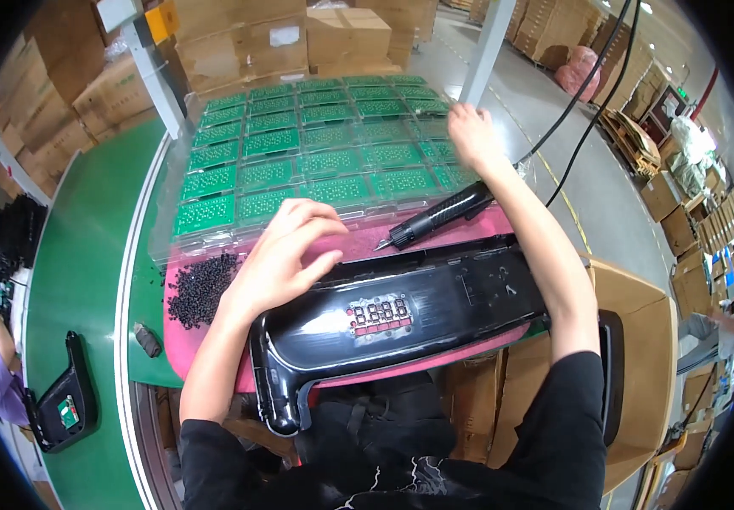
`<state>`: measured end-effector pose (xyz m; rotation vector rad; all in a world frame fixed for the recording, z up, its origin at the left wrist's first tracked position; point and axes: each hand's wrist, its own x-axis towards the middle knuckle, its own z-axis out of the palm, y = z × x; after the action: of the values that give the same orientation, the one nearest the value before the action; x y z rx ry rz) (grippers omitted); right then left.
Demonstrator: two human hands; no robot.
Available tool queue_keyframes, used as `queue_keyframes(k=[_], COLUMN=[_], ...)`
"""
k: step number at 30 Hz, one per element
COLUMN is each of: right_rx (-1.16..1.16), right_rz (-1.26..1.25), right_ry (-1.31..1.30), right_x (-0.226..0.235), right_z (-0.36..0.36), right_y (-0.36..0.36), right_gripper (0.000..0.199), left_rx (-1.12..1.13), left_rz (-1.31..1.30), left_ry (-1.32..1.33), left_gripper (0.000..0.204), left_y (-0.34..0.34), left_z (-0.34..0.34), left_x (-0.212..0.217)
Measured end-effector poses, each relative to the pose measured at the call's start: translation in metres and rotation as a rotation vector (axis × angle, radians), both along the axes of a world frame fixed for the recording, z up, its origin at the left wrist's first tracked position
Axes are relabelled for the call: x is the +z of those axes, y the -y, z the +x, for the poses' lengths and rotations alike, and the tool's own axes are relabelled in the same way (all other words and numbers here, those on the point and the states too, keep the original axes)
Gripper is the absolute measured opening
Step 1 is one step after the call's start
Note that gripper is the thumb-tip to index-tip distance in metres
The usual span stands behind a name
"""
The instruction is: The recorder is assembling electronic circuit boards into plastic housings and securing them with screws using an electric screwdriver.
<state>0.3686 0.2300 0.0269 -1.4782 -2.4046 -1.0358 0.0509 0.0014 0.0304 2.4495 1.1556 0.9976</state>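
A black plastic housing (pixel 435 310) with a handle-like arm at its left end lies across the front of the pink mat (pixel 358 246). In its middle sits a small digit display (pixel 380 314) with bare segments. My left hand (pixel 290 255) is open, fingers spread and curved, above the housing's far left edge, holding nothing. At the far right edge of a clear plastic tray of green circuit boards (pixel 324 161), my right hand (pixel 476 140) has its fingers curled and drawn together. What they grip, if anything, is hidden. A black electric screwdriver (pixel 443 217) lies beneath my right forearm, its tip pointing left.
A heap of small black screws (pixel 201 291) lies at the mat's left. Further left, another black housing (pixel 70 404) rests on the green conveyor (pixel 95 255), near a person in purple. An open cardboard box (pixel 643 365) stands at my right; cables (pixel 584 98) hang beyond the tray.
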Motion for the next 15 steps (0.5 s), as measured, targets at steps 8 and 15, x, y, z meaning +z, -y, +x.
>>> queue_keyframes(k=[8,15], right_rx=[0.583,0.720], right_rz=[-0.620,-0.922], right_ry=[-0.681,-0.771], right_x=[0.075,0.073], right_z=[-0.063,-0.070], right_y=[0.167,0.213], right_gripper=[0.014,0.014], left_rx=[0.181,0.052], left_rz=[0.344,0.315], left_ry=[0.040,-0.018], left_gripper=[0.077,0.073], left_y=[0.012,0.026], left_z=[-0.006,-0.005], left_x=[0.003,0.007])
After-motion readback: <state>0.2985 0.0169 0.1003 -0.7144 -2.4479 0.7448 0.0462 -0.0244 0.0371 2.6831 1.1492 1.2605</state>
